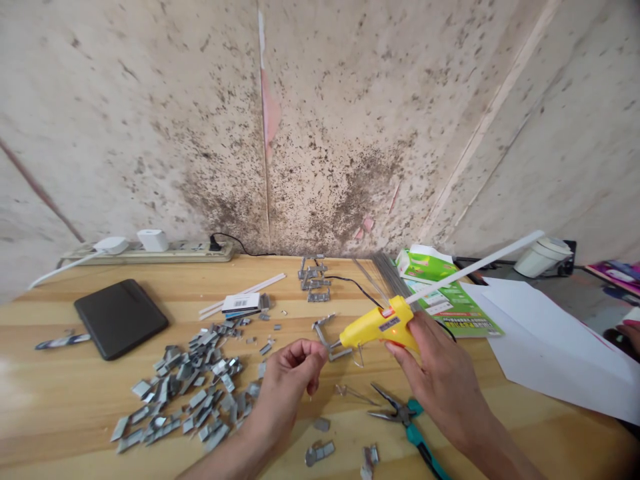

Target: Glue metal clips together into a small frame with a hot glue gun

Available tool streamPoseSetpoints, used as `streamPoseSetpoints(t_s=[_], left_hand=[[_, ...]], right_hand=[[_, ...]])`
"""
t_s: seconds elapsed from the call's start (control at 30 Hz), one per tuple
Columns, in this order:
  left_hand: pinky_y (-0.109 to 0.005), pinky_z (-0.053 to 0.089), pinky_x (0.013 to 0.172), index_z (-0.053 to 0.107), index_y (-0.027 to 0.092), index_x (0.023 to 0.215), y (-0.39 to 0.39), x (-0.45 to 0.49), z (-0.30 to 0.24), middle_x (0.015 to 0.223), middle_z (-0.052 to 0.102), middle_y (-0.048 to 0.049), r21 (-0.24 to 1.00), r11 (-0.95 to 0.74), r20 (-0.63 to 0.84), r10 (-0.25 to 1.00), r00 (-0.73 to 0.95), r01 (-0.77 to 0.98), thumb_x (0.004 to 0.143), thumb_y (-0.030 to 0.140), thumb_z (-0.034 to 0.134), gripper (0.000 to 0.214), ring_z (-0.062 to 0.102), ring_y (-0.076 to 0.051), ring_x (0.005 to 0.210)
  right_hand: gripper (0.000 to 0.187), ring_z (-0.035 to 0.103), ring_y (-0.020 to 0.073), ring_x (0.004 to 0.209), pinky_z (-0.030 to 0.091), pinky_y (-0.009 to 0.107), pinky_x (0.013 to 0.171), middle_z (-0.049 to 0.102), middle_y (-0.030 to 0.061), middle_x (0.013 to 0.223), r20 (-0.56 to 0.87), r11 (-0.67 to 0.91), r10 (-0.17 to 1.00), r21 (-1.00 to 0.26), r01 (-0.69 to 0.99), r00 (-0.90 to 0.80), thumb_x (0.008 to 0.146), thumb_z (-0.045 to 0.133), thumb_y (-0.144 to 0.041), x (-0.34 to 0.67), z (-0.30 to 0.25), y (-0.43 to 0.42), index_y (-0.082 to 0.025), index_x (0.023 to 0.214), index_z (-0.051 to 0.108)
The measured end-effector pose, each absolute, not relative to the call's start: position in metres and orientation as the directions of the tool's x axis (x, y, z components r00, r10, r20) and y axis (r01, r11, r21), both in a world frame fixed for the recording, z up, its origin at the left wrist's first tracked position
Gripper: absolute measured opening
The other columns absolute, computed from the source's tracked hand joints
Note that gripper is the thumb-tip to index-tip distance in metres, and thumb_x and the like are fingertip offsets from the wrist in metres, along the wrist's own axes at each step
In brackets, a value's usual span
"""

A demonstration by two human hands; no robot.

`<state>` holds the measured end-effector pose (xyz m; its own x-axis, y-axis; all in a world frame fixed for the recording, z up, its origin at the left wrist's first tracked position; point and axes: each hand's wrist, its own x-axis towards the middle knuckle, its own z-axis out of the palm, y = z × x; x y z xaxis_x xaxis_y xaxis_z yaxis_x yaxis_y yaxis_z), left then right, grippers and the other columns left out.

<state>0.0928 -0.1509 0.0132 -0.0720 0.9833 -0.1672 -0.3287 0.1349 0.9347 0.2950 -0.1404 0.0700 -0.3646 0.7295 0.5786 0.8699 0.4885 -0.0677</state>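
My right hand is wrapped round the grip of a yellow hot glue gun, which points left and slightly down. A long white glue stick juts from its back end. Just below the nozzle tip, my left hand is closed in a pinch; what it holds, if anything, is hidden by the fingers. A bent grey metal frame stands behind the nozzle, partly covered by it. Needle-nose pliers with teal handles lie with jaws apart below my right hand. Small metal pieces rest near the front edge.
Left of my hands spreads a heap of cut metal strips. Behind are a black tablet-like slab, a power strip, a small box and assembled metal frames. Green packaging and white paper lie at right.
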Motion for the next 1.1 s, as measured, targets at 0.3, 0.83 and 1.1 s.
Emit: streamPoseSetpoints(t_s=[0.3,0.83,1.1], left_hand=[[-0.018,0.026,0.041,0.057,0.014,0.061,-0.1503,0.0932,0.0116,0.046,0.041,0.0067,0.934,0.135,-0.162,0.985,-0.057,-0.330,0.067,0.034,0.068,0.023,0.032,-0.005,0.041],[-0.018,0.026,0.041,0.058,0.014,0.062,-0.1481,0.0913,0.0099,0.046,0.041,0.0063,0.929,0.127,-0.161,0.984,-0.072,-0.347,0.067,0.033,0.068,0.022,0.031,-0.005,0.043],[-0.018,0.025,0.041,0.056,0.015,0.061,-0.1504,0.0929,0.0107,0.045,0.040,0.0067,0.931,0.144,-0.168,0.985,-0.043,-0.335,0.068,0.034,0.068,0.024,0.031,-0.005,0.042]], right_hand=[[0.016,0.057,0.0249,0.082,0.047,0.037,0.067,0.057,0.0086,0.086,0.618,0.491,0.704,-0.068,0.868,-0.350,0.090,0.043,-0.030,0.2948,0.0705,-0.1398,-0.017,0.098,0.049],[0.016,0.058,0.0245,0.081,0.049,0.037,0.065,0.058,0.0092,0.087,0.621,0.507,0.681,-0.015,0.862,-0.389,0.090,0.043,-0.028,0.2938,0.0702,-0.1406,-0.016,0.099,0.048],[0.017,0.057,0.0245,0.082,0.048,0.037,0.068,0.058,0.0095,0.088,0.639,0.493,0.683,-0.047,0.869,-0.354,0.090,0.043,-0.029,0.2937,0.0701,-0.1406,-0.016,0.099,0.048]])
